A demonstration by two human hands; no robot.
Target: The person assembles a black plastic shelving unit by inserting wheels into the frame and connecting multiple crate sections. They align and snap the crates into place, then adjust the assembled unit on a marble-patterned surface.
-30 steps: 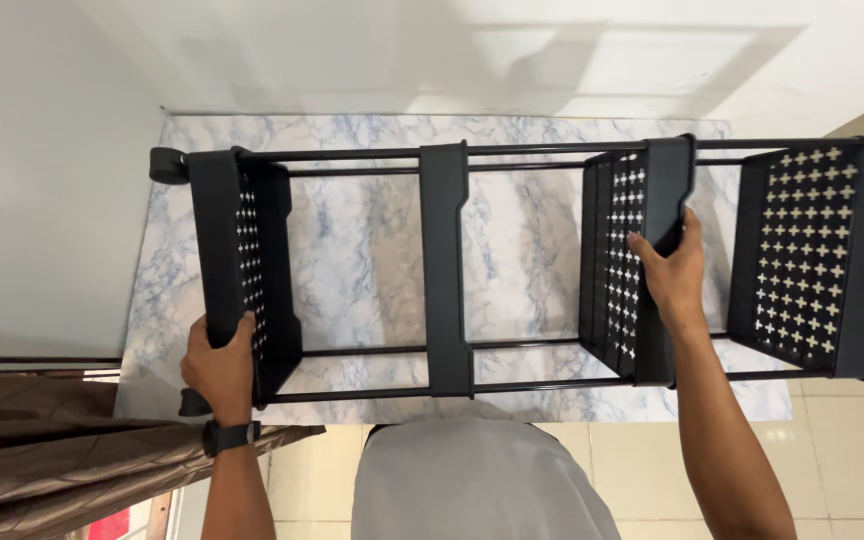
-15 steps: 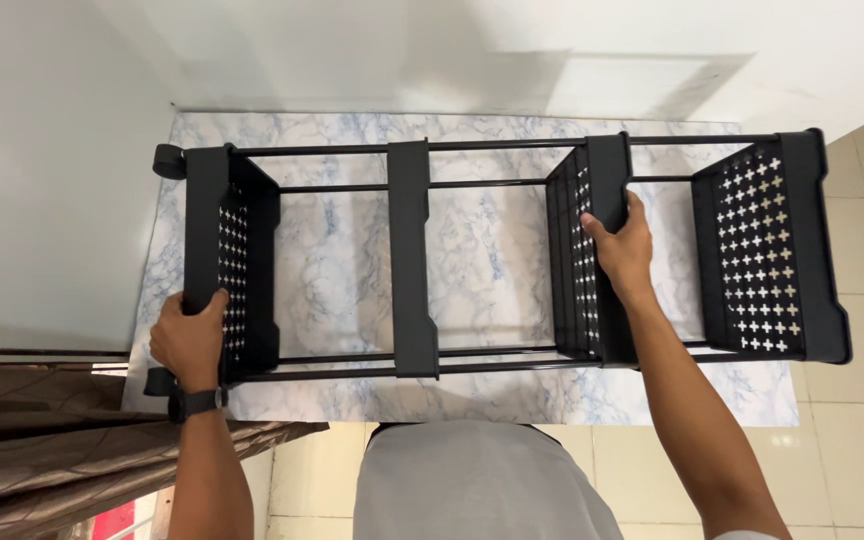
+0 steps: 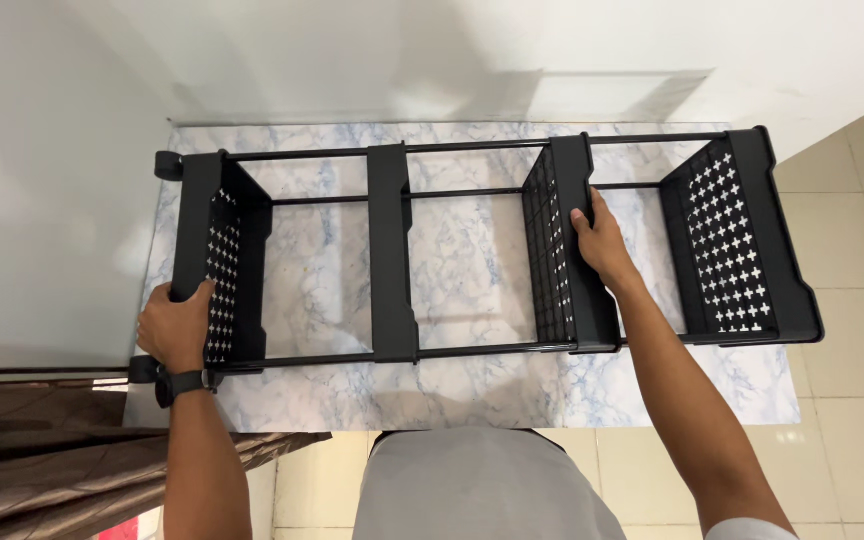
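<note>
A black multi-tier rack (image 3: pixel 392 260) lies on its side across a white-and-blue marbled mat (image 3: pixel 472 390). It has perforated trays joined by thin black rods and small wheels at its left end. My left hand (image 3: pixel 177 325), with a dark watch on the wrist, grips the rim of the leftmost tray (image 3: pixel 217 260). My right hand (image 3: pixel 600 240) grips the edge of the third tray (image 3: pixel 562 250). The rightmost tray (image 3: pixel 742 240), with cross-shaped holes, stands free of both hands.
White walls run along the back and the left. Beige floor tiles (image 3: pixel 852 400) spread to the right and front. A brown curtain (image 3: pixel 42 460) bunches at the lower left. A black wheel (image 3: pixel 167 165) sticks out at the rack's far left corner.
The rack has shifted left and a little toward me within the view. Both hands kept their grips on the same trays.
</note>
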